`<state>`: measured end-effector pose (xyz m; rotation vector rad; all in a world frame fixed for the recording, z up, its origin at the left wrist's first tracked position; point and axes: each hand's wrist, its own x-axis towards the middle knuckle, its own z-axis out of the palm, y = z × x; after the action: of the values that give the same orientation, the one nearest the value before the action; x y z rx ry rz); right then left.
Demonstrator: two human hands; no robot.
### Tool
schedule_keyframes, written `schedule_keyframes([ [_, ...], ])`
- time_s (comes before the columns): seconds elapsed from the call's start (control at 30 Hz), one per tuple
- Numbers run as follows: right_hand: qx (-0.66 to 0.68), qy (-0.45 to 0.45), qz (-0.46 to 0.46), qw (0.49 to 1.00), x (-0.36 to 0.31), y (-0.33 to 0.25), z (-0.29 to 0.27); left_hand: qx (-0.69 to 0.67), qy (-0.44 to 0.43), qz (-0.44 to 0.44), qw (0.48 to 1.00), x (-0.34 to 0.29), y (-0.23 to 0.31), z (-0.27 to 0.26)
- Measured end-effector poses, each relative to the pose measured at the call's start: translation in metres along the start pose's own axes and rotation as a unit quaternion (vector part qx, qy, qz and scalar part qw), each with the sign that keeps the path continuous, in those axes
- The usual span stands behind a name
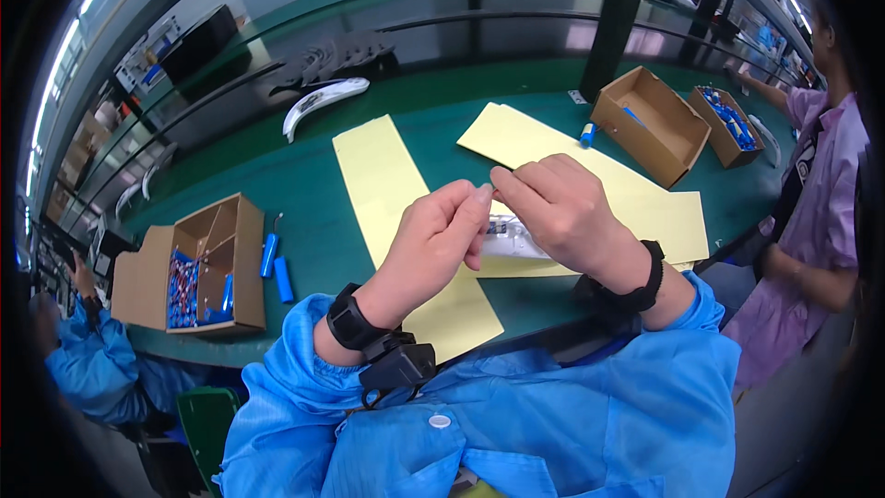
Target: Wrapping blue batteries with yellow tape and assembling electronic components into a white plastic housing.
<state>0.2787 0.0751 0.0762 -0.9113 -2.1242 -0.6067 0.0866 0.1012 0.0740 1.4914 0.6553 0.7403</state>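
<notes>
Lying under both hands [502, 221]: white part [512, 242]

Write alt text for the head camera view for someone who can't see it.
A person in a blue coat holds a small white part between the left hand and right hand above yellow paper sheets on a green table. Cardboard boxes of blue pieces sit alongside.
</notes>
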Motion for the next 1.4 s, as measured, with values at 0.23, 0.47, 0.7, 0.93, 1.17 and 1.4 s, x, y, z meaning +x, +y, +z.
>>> schedule_keyframes([
  [0.23, 0.374, -0.057, 0.241, 0.894, -0.010, -0.032, 0.001, 0.042, 0.006, 0.039, 0.998, -0.019, -0.011, -0.014],
  [0.47, 0.331, -0.030, 0.223, 0.916, -0.023, -0.049, 0.013, 0.003, -0.045, -0.039, 0.998, -0.025, -0.020, -0.017],
  [0.7, 0.208, 0.002, 0.134, 0.969, -0.030, -0.045, 0.021, -0.033, -0.046, -0.061, 0.997, -0.023, -0.034, -0.016],
  [0.93, 0.177, 0.005, 0.127, 0.976, -0.030, -0.045, 0.021, -0.019, -0.043, -0.052, 0.998, -0.024, -0.031, -0.018],
  [1.17, 0.134, -0.025, 0.180, 0.974, -0.035, -0.016, -0.004, 0.136, 0.026, 0.025, 0.990, -0.015, -0.029, -0.040],
  [1.4, 0.128, -0.087, 0.160, 0.975, -0.037, -0.016, 0.000, 0.394, -0.052, 0.227, 0.889, 0.008, -0.048, -0.041],
])
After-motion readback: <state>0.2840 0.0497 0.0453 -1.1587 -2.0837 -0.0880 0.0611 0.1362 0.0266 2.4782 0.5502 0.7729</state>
